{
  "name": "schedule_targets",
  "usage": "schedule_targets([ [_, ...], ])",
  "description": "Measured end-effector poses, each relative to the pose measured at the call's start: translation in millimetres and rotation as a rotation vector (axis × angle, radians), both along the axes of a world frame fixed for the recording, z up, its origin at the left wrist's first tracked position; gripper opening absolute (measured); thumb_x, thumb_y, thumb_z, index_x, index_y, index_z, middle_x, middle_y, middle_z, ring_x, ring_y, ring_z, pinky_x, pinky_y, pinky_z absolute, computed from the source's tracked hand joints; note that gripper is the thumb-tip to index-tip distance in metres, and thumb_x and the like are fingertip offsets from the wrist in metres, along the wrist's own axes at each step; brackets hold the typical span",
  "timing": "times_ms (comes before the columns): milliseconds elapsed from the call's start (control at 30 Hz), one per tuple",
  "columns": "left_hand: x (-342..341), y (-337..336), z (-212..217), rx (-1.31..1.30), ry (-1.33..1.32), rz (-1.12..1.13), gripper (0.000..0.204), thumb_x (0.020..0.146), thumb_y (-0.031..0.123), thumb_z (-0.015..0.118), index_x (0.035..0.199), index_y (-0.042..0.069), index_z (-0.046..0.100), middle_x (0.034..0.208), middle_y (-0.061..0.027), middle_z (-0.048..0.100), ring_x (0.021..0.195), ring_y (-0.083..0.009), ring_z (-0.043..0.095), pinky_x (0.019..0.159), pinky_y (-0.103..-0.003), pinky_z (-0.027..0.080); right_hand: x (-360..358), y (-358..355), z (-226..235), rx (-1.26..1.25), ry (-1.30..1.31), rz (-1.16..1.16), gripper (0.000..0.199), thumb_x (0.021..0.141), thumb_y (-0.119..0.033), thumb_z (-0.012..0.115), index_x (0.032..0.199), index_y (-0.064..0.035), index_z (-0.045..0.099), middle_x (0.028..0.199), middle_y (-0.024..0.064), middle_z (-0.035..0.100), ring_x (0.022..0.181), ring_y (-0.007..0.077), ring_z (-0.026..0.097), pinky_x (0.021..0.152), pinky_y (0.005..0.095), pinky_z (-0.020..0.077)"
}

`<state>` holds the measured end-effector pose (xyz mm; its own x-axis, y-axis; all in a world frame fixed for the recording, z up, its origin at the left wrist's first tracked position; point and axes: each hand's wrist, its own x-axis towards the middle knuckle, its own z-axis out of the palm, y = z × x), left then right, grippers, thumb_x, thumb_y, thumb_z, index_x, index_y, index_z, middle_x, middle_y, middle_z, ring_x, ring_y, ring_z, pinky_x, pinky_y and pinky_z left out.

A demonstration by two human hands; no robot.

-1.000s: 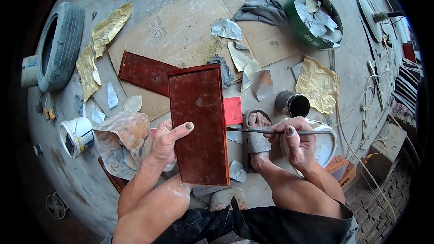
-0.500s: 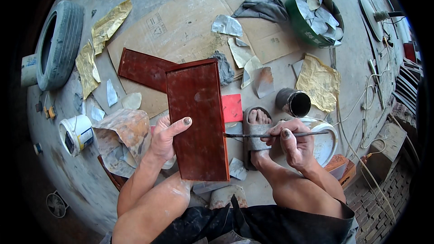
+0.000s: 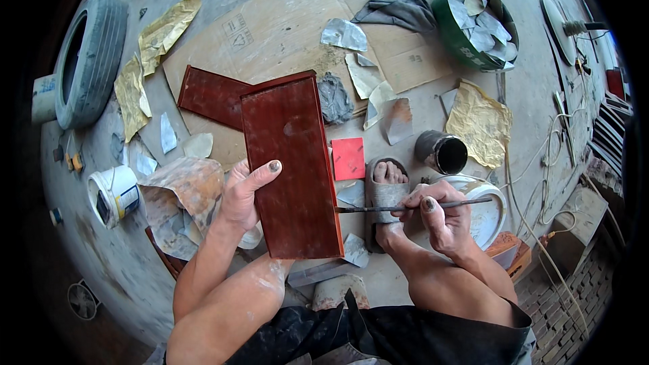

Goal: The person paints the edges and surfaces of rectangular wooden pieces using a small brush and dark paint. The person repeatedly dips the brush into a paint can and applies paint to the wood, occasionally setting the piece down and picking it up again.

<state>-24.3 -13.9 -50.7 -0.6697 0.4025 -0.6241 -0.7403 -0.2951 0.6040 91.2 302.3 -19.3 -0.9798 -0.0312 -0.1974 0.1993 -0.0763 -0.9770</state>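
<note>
My left hand [image 3: 245,192] grips the left edge of a reddish-brown wooden panel [image 3: 287,169], thumb on its face and fingers hidden behind. The panel is a shallow rectangle with raised rims, tilted slightly, its lower end by my left knee. In my right hand [image 3: 439,213] is a thin dark paintbrush [image 3: 378,209], pinched between thumb and fingers. Its tip meets the panel's right edge. A second reddish-brown panel [image 3: 213,96] lies on cardboard behind the first, partly covered by it. Beyond my right hand stands a dark can [image 3: 441,151] with a black inside.
Cardboard [image 3: 284,27] covers the floor ahead, with a grey cloth [image 3: 395,3] on it. Scraps of sandpaper [image 3: 478,122] lie about. A green tub [image 3: 476,23] of scraps stands far right, a tyre [image 3: 91,61] far left. A white bucket [image 3: 113,196] and a red square [image 3: 347,159] are nearer.
The held panel has shifted slightly left and away from me, along with my left hand. The brush tip stays at its right edge, and my right hand has barely moved.
</note>
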Motion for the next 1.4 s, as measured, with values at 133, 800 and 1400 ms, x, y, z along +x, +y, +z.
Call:
schedule_targets([
  [133, -6, -1, 2, -0.003, 0.018, 0.02, 0.037, 0.095, 0.014, 0.066, 0.129, -0.001, 0.062, 0.12, -0.0119, 0.071, 0.105, -0.0222, 0.07, 0.093, -0.037, 0.057, 1, 1, -1, 0.009, 0.016, 0.024, 0.021, 0.107, -0.015, 0.05, 0.097, 0.0015, 0.058, 0.089, 0.0183, 0.07, 0.077, 0.0198, 0.068, 0.072, 0.0338, 0.0549],
  [800, -20, -8, -2, -0.023, 0.026, 0.121, 0.029, 0.094, 0.014, 0.069, 0.12, 0.0, 0.067, 0.112, -0.0106, 0.073, 0.098, -0.0194, 0.072, 0.087, -0.035, 0.059, 3, 3, 2, -0.086, -0.047, 0.106, 0.019, 0.104, -0.009, 0.05, 0.097, 0.0017, 0.064, 0.088, 0.0141, 0.073, 0.081, 0.0192, 0.073, 0.073, 0.0326, 0.0577],
  [1400, -16, -7, 0, 0.016, -0.008, 0.106, 0.027, 0.094, 0.012, 0.069, 0.119, 0.001, 0.068, 0.112, -0.0099, 0.073, 0.098, -0.0183, 0.072, 0.087, -0.034, 0.059, 3, -2, -2, -0.131, -0.118, 0.022, 0.021, 0.108, -0.019, 0.049, 0.1, 0.0001, 0.055, 0.092, 0.0175, 0.069, 0.08, 0.0193, 0.067, 0.072, 0.0314, 0.0544],
])
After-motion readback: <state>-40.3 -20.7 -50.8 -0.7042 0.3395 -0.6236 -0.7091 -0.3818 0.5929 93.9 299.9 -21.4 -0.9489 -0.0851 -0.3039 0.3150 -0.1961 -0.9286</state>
